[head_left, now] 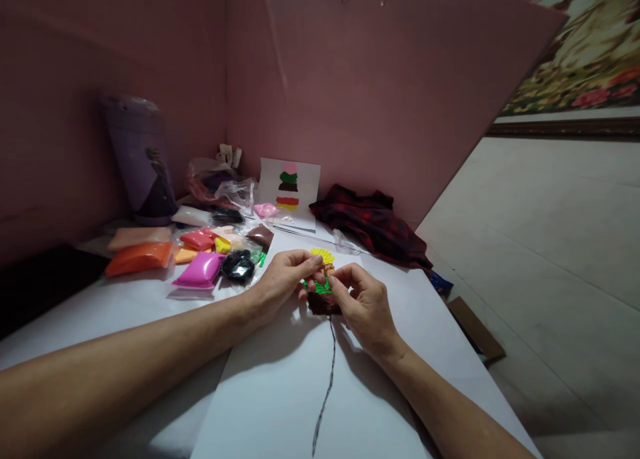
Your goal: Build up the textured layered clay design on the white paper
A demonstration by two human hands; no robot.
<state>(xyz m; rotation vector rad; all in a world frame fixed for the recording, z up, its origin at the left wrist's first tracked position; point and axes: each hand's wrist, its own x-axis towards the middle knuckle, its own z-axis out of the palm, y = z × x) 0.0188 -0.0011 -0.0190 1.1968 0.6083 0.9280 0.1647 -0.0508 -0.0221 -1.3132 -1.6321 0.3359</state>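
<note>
A sheet of white paper lies in front of me. On its upper part is a layered picture of what looks like coloured clay, with a yellow top, a green band and a dark brown block. A thin dark twisted strand runs down from the brown block. My left hand hovers over the picture's left side, thumb and fingers pinched together. My right hand pinches too, at the picture's right edge. Whatever sits between the fingertips is too small to tell.
Packets of coloured clay, including an orange one, a magenta one and a black one, lie to the left. Behind them stands a purple container. A card with colour bands leans at the back, beside dark red checked cloth.
</note>
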